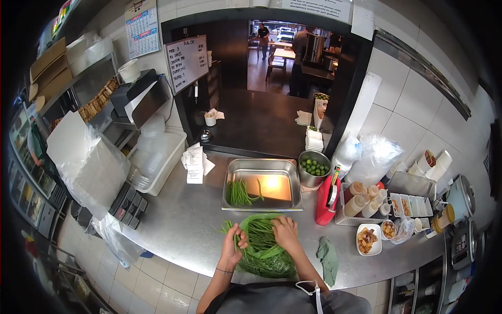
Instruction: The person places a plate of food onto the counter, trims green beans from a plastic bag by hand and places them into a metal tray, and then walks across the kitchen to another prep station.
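The left hand is closed round some beans, the tray just beyond. The right hand touches the bag; I can't tell its hold.

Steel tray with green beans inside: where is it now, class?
In the head view, the steel tray sits near the middle of the counter, just beyond the plastic bag of green beans and left of the pot of limes.
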A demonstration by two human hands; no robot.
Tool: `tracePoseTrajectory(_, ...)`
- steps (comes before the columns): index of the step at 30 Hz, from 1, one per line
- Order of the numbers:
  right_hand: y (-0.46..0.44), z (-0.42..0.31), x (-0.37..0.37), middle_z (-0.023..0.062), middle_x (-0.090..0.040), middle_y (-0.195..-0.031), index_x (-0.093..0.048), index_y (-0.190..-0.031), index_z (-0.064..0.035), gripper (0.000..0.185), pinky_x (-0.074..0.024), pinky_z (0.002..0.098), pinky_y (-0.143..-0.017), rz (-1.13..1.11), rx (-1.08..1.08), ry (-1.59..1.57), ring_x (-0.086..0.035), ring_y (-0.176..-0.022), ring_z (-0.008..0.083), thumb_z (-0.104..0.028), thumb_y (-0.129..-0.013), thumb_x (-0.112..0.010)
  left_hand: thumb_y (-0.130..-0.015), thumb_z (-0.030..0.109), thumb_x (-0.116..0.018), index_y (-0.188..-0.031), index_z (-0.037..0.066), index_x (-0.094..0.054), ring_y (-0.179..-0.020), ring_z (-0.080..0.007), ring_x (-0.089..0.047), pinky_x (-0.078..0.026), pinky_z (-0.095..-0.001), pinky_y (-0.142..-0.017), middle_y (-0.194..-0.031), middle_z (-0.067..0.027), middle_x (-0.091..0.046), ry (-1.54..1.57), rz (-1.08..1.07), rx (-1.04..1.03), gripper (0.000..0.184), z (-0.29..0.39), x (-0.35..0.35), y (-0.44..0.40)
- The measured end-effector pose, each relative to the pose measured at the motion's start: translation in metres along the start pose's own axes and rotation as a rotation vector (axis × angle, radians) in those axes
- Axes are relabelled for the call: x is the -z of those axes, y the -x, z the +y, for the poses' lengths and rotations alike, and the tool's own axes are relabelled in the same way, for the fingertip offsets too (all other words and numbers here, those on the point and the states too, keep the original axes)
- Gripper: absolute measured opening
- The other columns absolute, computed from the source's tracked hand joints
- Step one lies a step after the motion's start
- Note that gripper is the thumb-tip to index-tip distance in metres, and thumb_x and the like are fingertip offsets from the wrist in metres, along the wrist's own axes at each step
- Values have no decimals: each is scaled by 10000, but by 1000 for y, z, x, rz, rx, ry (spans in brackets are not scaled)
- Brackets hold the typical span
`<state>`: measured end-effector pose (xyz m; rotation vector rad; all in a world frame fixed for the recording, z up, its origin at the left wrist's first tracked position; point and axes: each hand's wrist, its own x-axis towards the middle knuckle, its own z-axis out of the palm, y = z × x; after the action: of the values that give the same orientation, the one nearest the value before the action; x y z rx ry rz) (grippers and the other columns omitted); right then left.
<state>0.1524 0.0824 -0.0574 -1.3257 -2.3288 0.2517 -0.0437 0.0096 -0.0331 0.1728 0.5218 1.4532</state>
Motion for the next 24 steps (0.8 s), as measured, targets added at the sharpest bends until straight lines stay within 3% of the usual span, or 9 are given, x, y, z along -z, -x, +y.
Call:
tracePoseTrajectory(2, 3, 7, -11, 37, -571, -1032, -643, -961, -118, 165, -343, 463, -892, 134, -55, 108, -494, -1056, 237, -178, -808, -623, -907, 257, -593, -889, 91, -550, -517, -81, -408, -325, -234, -468, -688, -17, -513, 14, -29, 31, 173, -2, -2, -2)
tracePoseTrajectory(4, 6, 5, -11, 25, -563, -1043, -656, -937, -128, 146, -352, 457, -887, 4, -77, 213, -510, -1048, 234, -159, -800, -615, -919, 257, -582, -939, 87, -557, -544, -84, -434, -341, -230, -478, -681, -11, -517, -137, 196, -2, 174, -5, -17, 0)
tracePoseTrajectory(7, 6, -3, 3, 32, -570, -1002, -657, -936, -118, 157, -361, 451, -886, -96, -84, 69, -527, -1044, 238, -140, -782, -636, -923, 245, -580, -1005, 73, -561, -574, -83, -455, -352, -225, -488, -687, -4, -515, -211, 248, -3, 191, -3, -38, 7)
tracePoseTrajectory(13, 4, -1, 11, 47, -580, -941, -646, -859, -90, 133, -382, 435, -864, -141, -134, -93, -559, -976, 259, -97, -730, -678, -911, 194, -599, -1046, 55, -566, -529, -68, -423, -333, -220, -480, -669, 24, -475, -382, 48, 24, 197, -4, -27, 10)
tracePoseTrajectory(22, 5, -8, 10, 56, -641, -866, -651, -857, -94, 133, -368, 422, -849, -64, -167, -216, -571, -948, 254, -118, -731, -688, -895, 149, -621, -1009, 19, -648, -464, -41, -380, -312, -211, -441, -570, 53, -453, -709, 46, -68, 175, -11, -36, 12)
tracePoseTrajectory(24, 5, -7, 3, 50, -640, -871, -658, -870, -96, 144, -366, 421, -848, -47, -138, -125, -572, -935, 252, -128, -733, -690, -897, 144, -618, -1015, 21, -654, -459, -37, -380, -308, -207, -434, -567, 56, -457, -751, 34, -83, 174, -15, -31, 10)
